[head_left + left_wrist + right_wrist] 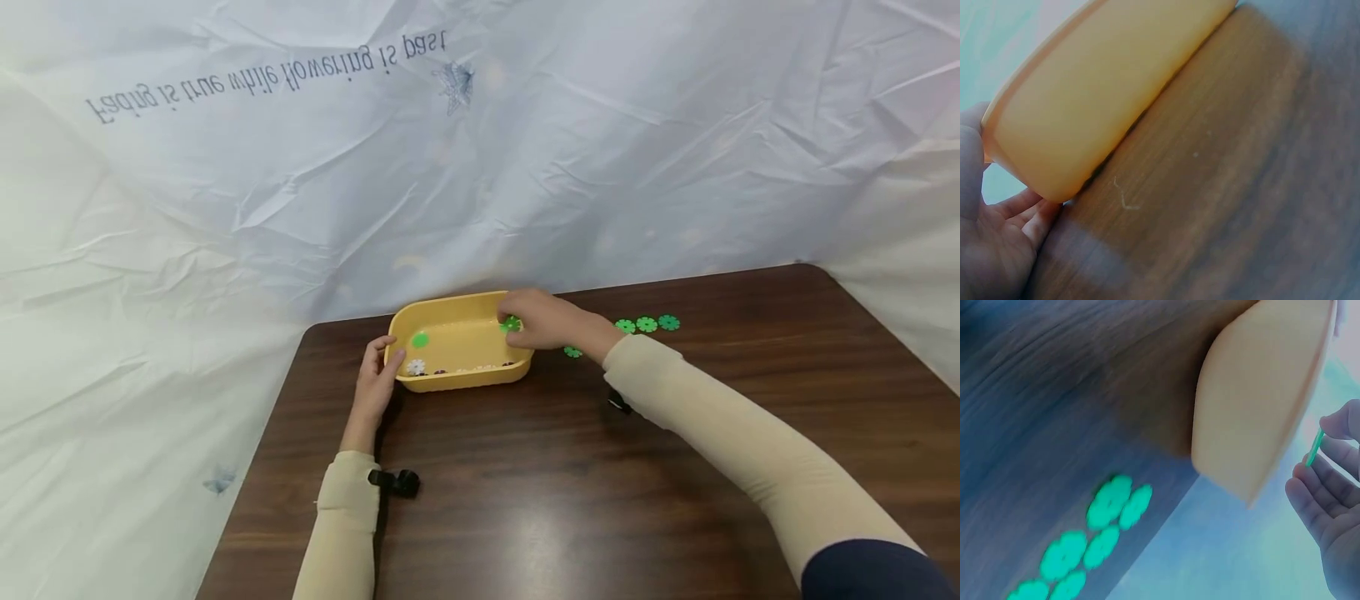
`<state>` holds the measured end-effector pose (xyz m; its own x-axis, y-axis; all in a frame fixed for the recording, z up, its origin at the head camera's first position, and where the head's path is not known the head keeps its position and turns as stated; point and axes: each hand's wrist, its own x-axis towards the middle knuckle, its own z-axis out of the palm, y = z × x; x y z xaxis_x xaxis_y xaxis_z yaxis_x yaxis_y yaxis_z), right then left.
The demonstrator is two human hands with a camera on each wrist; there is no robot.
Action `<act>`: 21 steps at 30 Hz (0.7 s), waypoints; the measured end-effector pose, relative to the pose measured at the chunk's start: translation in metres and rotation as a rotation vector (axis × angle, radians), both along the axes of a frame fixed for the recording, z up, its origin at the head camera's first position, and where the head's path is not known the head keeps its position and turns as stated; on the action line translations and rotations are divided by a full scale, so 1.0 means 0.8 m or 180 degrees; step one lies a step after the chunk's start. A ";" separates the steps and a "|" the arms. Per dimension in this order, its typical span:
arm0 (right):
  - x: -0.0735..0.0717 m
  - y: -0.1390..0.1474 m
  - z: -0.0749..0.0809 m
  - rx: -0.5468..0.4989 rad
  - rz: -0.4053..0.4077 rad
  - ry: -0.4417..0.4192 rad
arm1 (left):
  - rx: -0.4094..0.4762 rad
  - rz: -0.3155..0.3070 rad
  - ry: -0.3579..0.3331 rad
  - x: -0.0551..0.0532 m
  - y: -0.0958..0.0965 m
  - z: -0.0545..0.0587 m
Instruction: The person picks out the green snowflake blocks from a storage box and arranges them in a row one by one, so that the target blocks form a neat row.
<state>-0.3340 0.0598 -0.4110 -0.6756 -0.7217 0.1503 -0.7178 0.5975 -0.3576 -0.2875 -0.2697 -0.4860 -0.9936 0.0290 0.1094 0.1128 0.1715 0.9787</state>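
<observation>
A yellow plastic tray [463, 383] stands near the table's back edge. At its left end my left hand [375, 385] grips it, thumb at the rim and fingers against the outside, as the left wrist view shows. My right hand [546, 319] is over the tray's right end. Between its thumb and fingertips it pinches a thin green snowflake disc [1315, 447], seen edge-on in the right wrist view. Inside the tray lie a bright green disc [420, 340], a white snowflake disc [416, 367] and several small pieces partly hidden by the front wall.
Right of the tray, several green snowflake discs [647, 324] lie on the dark wooden table [525, 483], some behind my right forearm. A white printed sheet [480, 167] hangs right behind the table. Each wrist bears a small black camera [405, 483].
</observation>
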 end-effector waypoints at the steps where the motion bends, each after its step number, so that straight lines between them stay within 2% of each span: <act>1: 0.004 0.006 0.002 -0.0013 -0.0004 0.0016 | -0.0010 -0.0004 0.0022 0.003 0.000 0.000; 6: 0.023 0.031 0.004 -0.0095 -0.0042 0.0127 | -0.0061 0.0020 0.0048 0.016 0.000 0.002; 9: 0.026 0.044 0.006 -0.0146 -0.0066 0.0124 | -0.0098 0.0030 0.0037 0.016 -0.001 0.002; 16: 0.030 0.082 0.000 -0.0146 -0.0271 0.0106 | -0.0111 0.0089 0.0031 -0.009 -0.011 -0.031; 21: 0.034 0.117 -0.015 -0.0207 -0.0371 0.0147 | -0.0141 0.0157 0.0138 -0.010 -0.012 -0.037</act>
